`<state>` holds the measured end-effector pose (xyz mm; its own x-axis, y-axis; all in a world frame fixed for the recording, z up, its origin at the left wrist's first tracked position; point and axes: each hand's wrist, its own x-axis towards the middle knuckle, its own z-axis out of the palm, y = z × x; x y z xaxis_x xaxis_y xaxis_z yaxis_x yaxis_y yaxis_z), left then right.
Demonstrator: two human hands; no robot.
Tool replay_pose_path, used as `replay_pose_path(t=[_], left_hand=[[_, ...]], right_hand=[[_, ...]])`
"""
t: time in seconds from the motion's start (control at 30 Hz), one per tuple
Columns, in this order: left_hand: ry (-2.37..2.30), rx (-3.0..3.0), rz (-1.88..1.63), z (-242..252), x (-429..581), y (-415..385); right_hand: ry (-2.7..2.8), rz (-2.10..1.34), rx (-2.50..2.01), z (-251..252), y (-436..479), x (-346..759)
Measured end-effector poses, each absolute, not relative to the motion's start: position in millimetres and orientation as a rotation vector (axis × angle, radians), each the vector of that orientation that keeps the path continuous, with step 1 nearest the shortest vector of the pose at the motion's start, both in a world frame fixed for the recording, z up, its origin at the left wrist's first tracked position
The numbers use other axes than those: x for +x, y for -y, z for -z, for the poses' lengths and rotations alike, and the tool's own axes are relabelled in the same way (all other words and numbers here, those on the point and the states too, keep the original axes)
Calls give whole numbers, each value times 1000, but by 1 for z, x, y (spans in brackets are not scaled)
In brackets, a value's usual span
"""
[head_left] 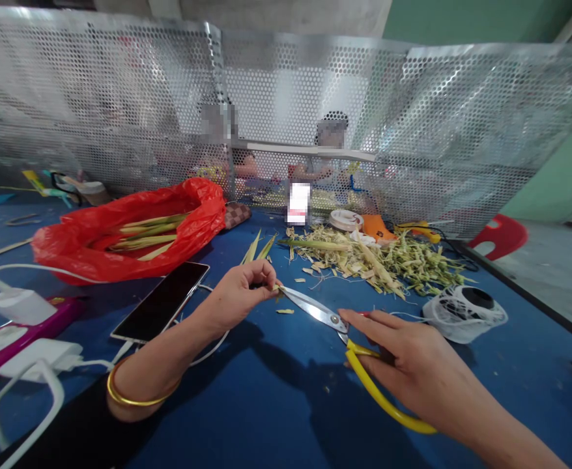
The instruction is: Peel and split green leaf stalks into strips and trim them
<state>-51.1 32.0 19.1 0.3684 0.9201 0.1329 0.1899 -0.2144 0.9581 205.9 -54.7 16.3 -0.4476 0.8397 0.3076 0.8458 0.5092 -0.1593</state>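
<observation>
My left hand point(247, 290) is closed in a pinch on a small pale green leaf strip point(278, 288), mostly hidden by the fingers. At that strip rest the tips of metal scissors point(318, 311) with yellow handles. My right hand point(403, 345) is closed around those handles, and the blades look nearly together. Below the pinch, a short leaf clipping point(285, 311) lies on the blue table. Just beyond my left hand are pointed leaf strips point(251, 249). A heap of pale and green trimmings point(364, 260) spreads behind the scissors.
At left stands an open red plastic bag point(71, 260) holding long leaves point(154, 234). A phone point(161, 303) and white chargers with cables point(46, 358) lie nearer. A thread spool point(464, 312) sits at right. Behind rises a perforated metal screen point(286, 78), with people beyond it.
</observation>
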Motion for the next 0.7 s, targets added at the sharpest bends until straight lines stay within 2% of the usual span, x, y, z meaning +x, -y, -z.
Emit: replay_pose_path(t=[0.3,0.57,0.7], left_hand=[[-1022,1506,-934,-23,-49,-31],[-1003,1476,-934,-23,-50,-30],[-1012,1425,-885,-22,-49,-30]], right_hand=[[2378,-23,-1416,-15,55,206],[2098,-238,-1524,-15,48,209],[2065,-111,-1662,-10,42,213]])
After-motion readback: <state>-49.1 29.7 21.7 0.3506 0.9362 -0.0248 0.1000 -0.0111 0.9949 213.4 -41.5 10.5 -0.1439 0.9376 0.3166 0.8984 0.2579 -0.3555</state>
